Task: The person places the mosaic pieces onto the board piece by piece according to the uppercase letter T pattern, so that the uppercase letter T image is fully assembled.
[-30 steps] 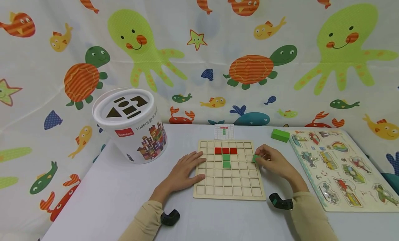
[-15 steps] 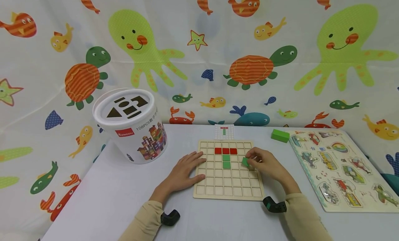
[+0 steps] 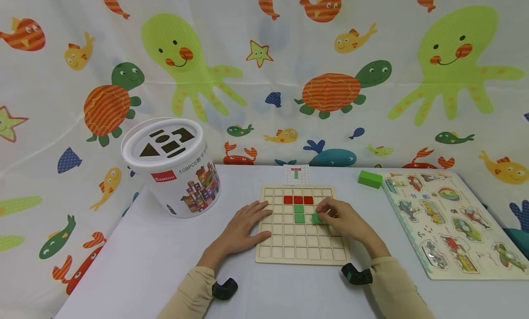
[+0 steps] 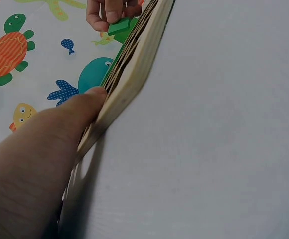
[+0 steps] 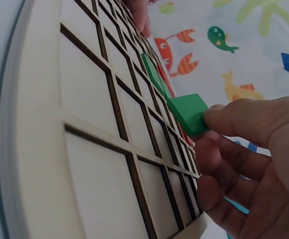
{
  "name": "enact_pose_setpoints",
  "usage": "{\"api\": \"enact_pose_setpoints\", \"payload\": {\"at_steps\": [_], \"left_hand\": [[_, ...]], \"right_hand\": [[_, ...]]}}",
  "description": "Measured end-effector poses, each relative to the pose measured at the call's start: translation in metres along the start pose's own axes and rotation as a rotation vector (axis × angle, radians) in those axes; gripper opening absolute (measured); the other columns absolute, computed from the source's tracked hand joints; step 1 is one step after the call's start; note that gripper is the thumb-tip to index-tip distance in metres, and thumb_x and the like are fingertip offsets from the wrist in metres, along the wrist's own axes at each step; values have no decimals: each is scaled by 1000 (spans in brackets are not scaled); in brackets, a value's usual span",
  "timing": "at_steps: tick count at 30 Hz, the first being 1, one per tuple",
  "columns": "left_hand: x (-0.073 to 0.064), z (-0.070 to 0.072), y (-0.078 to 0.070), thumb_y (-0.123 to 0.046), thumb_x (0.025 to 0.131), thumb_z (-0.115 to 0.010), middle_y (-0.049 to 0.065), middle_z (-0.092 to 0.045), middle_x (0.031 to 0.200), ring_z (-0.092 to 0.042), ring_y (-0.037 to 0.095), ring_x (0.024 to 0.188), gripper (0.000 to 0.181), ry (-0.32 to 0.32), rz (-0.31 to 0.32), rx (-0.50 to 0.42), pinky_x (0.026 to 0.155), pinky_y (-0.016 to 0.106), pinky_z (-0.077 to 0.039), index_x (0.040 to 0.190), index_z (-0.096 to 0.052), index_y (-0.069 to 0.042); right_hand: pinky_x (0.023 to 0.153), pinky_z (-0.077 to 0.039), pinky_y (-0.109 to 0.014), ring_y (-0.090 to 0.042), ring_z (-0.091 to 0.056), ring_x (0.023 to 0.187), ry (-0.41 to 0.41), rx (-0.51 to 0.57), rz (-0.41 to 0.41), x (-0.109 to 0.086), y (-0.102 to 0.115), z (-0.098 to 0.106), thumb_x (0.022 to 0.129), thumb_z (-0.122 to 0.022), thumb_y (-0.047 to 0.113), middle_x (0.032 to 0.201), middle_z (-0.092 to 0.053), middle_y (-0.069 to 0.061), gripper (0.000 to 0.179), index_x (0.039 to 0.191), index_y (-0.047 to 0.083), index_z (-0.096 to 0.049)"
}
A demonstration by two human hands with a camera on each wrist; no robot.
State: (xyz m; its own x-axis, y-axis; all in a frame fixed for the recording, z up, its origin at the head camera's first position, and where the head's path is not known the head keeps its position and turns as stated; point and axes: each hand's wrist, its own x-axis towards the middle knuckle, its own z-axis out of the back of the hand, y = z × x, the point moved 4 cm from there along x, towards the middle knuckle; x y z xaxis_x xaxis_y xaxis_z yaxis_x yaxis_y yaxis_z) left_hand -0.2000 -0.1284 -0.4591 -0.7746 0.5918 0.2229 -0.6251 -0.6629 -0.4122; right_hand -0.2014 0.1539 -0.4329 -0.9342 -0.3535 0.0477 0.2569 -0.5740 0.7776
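A wooden grid board point(image 3: 303, 262) lies on the white table with a row of 3 red square tiles point(image 3: 298, 200) in it. Below the middle red one sit 2 green tiles point(image 3: 299, 218) in a column. My right hand point(image 3: 346, 223) pinches another green square tile point(image 5: 188, 113) between thumb and fingers, over the cells just right of that column. In the right wrist view this tile is tilted close over the grid. My left hand point(image 3: 244, 227) rests at the board's left edge with fingers extended, its thumb point(image 4: 87, 102) against the edge in the left wrist view.
A small printed card point(image 3: 296, 175) with a red and green pattern lies behind the board. Back right is a green block point(image 3: 370, 179), beside a vehicle picture puzzle point(image 3: 450, 232). A white bucket point(image 3: 165, 190) with a shape-hole lid stands at left, before a sea-animal curtain point(image 3: 285, 39).
My right hand has moved left from the board's right edge, carrying the green tile over the grid towards the green column. The left hand has stayed in place.
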Motion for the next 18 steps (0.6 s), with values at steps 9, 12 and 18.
{"api": "enact_pose_setpoints", "payload": {"at_steps": [9, 12, 18], "left_hand": [[0, -1, 1, -53, 89, -55, 0, -34, 153, -25, 27, 144, 59, 2, 0, 0, 113, 55, -25, 140, -46, -25], [0, -1, 1, -52, 89, -56, 1, -34, 153, -25, 27, 144, 59, 1, -1, 0, 113, 54, -25, 140, -46, -25], [0, 1, -1, -51, 89, -57, 2, -35, 153, -26, 28, 144, 58, -4, -5, -4, 113, 55, -25, 140, -47, -23]], "right_hand": [[72, -49, -22, -13, -57, 81, 24, -13, 32, 2, 11, -13, 92, -61, 15, 94, -64, 1, 6, 98, 15, -61], [73, -50, -22, -13, -57, 82, 42, -15, 55, 2, 16, -16, 92, -60, 14, 95, -64, 1, 6, 99, 14, -61], [75, -51, -21, -12, -58, 84, 56, -37, 90, 2, 22, -20, 92, -60, 13, 93, -64, 2, 6, 98, 13, -61]]}}
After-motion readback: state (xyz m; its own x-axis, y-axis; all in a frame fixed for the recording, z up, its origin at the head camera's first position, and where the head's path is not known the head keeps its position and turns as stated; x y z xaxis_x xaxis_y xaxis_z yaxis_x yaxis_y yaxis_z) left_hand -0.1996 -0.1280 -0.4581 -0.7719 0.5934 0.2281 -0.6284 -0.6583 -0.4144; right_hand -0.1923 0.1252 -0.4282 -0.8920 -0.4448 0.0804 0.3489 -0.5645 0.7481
